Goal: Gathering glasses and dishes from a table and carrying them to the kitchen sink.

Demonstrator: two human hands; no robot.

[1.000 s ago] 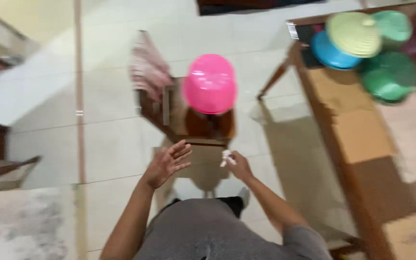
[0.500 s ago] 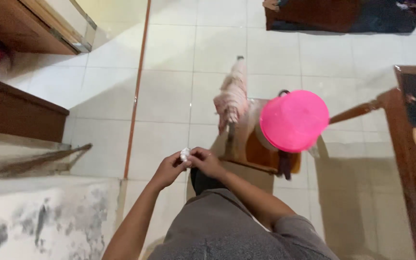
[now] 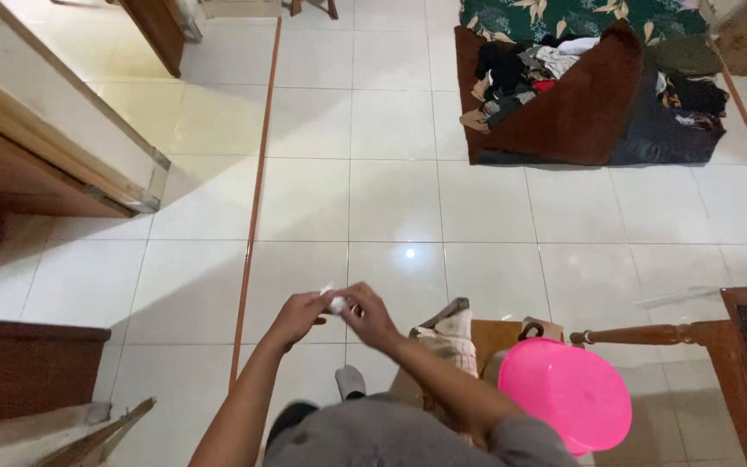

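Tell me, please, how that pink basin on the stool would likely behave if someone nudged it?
The pink basin looks like thin plastic, so probably light. It overhangs the wooden stool, so it may well slide or tip off.

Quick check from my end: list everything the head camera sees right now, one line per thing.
small wad: one, white, pinched between both hands above the floor
basin: one, pink, lower right, on a wooden stool
wooden stool: one, brown, under the basin
cloth: one, pale, draped over the stool's left side
clothes pile: one heap, mixed colours, top right on a brown blanket
brown blanket: one, top right on the floor
wooden table: one, brown, right edge
tiled floor: white
left hand: grip on the wad
right hand: grip on the wad
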